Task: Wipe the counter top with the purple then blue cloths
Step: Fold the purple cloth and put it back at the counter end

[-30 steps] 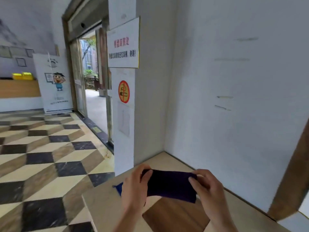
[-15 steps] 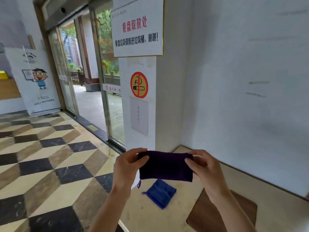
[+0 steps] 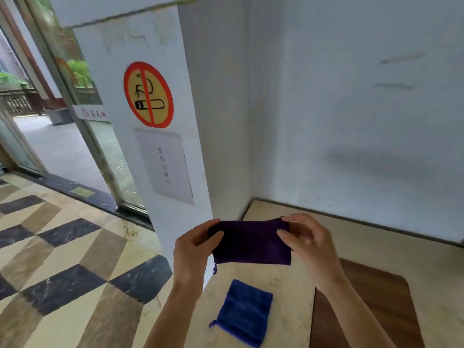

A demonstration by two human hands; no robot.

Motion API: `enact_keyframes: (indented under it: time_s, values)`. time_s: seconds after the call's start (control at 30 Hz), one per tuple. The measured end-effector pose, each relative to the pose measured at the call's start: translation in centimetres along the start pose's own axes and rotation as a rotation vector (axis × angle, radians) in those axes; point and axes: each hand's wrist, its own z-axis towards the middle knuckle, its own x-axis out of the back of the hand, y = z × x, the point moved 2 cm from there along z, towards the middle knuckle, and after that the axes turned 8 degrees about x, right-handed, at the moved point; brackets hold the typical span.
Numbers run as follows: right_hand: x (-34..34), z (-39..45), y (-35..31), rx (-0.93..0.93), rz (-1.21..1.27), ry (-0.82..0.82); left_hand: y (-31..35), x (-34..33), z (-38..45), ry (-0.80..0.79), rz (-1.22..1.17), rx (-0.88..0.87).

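Head view: purple cloth (image 3: 251, 243) is held stretched above the counter top (image 3: 288, 297), pinched shut by left hand (image 3: 192, 249) and right hand (image 3: 305, 243). Blue cloth (image 3: 244, 312), hidden a second ago, is seen below it. Wiping not begun.

Purple cloth (image 3: 251, 243), blue cloth (image 3: 244, 312) (checkered floor (image 3: 62, 267)).

Held cloth (image 3: 251, 243) above tabletop (image 3: 288, 285), between left hand (image 3: 192, 249) and right hand (image 3: 310, 243). Second cloth (image 3: 244, 312) flat on tabletop, nearer. Mat (image 3: 371, 305) right. Pillar (image 3: 155, 146) behind-left.
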Motion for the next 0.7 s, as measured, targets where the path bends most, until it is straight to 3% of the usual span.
enact_keyframes:
  time_s: [0.4, 0.7]
  values:
    - [0.5, 6.6, 13.9, -0.351, -0.034, 0.154, -10.4, -5.5, 16.1, -0.372, 0.016, 0.354]
    - [0.0, 7.9, 25.3, -0.663, 0.060, 0.263, -20.6, -10.2, 24.6, -0.526, -0.068, 0.836]
